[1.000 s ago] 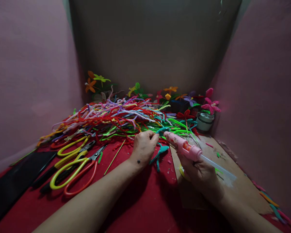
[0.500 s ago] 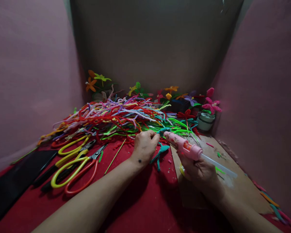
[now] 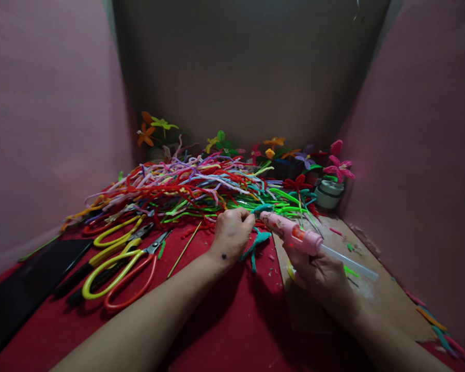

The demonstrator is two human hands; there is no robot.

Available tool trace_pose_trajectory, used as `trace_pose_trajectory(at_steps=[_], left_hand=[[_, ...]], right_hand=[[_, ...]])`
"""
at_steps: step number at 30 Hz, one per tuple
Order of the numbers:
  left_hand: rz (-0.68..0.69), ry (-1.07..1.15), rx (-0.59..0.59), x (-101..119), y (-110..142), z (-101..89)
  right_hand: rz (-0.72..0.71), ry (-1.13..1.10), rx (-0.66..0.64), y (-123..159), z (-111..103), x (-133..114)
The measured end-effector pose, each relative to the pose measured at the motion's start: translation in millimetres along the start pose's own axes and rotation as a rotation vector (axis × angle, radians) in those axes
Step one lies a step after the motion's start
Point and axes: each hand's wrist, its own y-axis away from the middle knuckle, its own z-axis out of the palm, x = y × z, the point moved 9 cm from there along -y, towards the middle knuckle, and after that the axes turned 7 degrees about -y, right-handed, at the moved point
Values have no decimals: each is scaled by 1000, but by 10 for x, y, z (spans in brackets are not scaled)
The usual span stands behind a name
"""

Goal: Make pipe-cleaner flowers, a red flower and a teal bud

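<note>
My left hand (image 3: 230,233) is closed in a pinch on a teal pipe-cleaner piece (image 3: 257,244), whose bent ends stick out to the right of the fingers. My right hand (image 3: 321,275) grips a pink glue gun (image 3: 294,233) with a clear glue stick (image 3: 349,263) coming out of its back. The gun's nozzle points left and touches or nearly touches the teal piece near my left fingertips. Both hands rest low over the red cloth (image 3: 232,320).
A big heap of coloured pipe cleaners (image 3: 186,188) lies behind the hands. Finished pipe-cleaner flowers (image 3: 335,165) stand along the back wall. Yellow and red scissors (image 3: 120,268) and pliers lie at left. A cardboard sheet (image 3: 372,294) lies under my right hand. Pink walls close both sides.
Almost nothing; the hands and glue gun hold their places, with only a slight shift of the view.
</note>
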Motion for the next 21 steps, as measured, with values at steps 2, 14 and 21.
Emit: trace_pose_trajectory(at_steps=[2, 14, 21], left_hand=[[-1, 5, 1, 0, -2, -4], [-14, -12, 1, -4, -14, -20], [-34, 103, 18, -86, -54, -2]], right_hand=[[36, -39, -12, 1, 9, 28], [36, -318, -57, -110, 107, -122], [-34, -113, 23, -146, -16, -203]])
